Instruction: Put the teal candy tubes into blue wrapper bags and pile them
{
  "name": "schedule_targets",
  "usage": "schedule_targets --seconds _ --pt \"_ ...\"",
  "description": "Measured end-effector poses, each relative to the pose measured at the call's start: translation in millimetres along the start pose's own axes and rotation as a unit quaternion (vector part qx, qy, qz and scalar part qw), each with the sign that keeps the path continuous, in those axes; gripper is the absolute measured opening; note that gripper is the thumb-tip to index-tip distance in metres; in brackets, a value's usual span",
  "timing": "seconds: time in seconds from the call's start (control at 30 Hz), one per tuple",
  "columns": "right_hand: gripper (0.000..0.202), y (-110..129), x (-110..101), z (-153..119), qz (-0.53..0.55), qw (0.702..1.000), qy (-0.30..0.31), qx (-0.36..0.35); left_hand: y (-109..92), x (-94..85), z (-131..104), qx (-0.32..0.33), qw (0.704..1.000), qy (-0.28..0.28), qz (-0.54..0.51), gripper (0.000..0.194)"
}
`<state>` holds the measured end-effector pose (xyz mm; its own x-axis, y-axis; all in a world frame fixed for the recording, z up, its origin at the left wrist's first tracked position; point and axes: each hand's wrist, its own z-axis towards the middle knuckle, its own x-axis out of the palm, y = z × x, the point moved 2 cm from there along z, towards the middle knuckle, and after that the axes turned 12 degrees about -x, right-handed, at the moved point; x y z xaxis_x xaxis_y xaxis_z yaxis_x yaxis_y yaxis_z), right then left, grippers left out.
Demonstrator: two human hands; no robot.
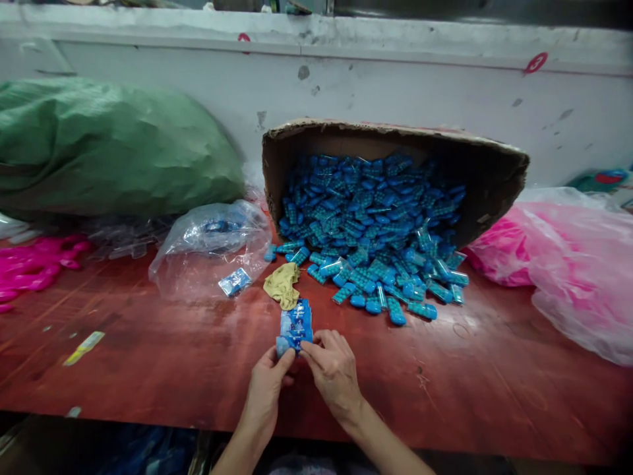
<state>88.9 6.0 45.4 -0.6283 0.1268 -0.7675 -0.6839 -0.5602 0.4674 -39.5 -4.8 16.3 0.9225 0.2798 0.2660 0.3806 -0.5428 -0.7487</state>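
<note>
Your left hand and right hand both pinch the near end of the blue printed packets, lower centre of the frame, near the yellowish cloth on the tabletop. Separating such thin-looking pieces would call for light fingertips.

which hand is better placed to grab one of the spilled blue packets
Probably the right hand: the spilled blue packets lie ahead and to its right, while the left hand is farther away, its thumb on the blue printed sheets.
</note>
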Motion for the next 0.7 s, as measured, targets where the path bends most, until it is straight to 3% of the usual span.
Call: schedule_targets --seconds 0.1,0.13,0.23,0.3,0.47,0.7 --pt "0.022 -0.2 0.9 -0.4 0.168 0.981 -0.057 0.08 -1.8 3.8 -3.2 -0.007 0.999 0.022 -0.026 0.024" --pt "0.026 -2.9 4.2 0.4 0.247 0.959 -0.065 0.125 -2.0 4.5 -3.6 -0.006 0.999 0.021 -0.037 0.023" --pt "0.017 -9.3 19.3 3.3 0.465 0.851 -0.039 0.242 0.4 6.0 -2.2 -0.005 0.998 0.006 -0.054 0.022" --pt "0.017 -10.4 28.4 4.1 0.52 0.811 -0.03 0.267 4.2 6.4 0.7 -0.002 0.999 -0.009 -0.054 0.024" --pt "0.017 -9.7 44.9 -3.0 0.462 0.839 -0.077 0.277 13.8 5.1 10.5 0.01 0.996 -0.062 -0.064 0.029" --pt "0.022 -6.7 49.7 -7.3 0.387 0.873 -0.118 0.271 13.5 13.5 19.1 -0.015 0.996 -0.042 -0.072 0.033"
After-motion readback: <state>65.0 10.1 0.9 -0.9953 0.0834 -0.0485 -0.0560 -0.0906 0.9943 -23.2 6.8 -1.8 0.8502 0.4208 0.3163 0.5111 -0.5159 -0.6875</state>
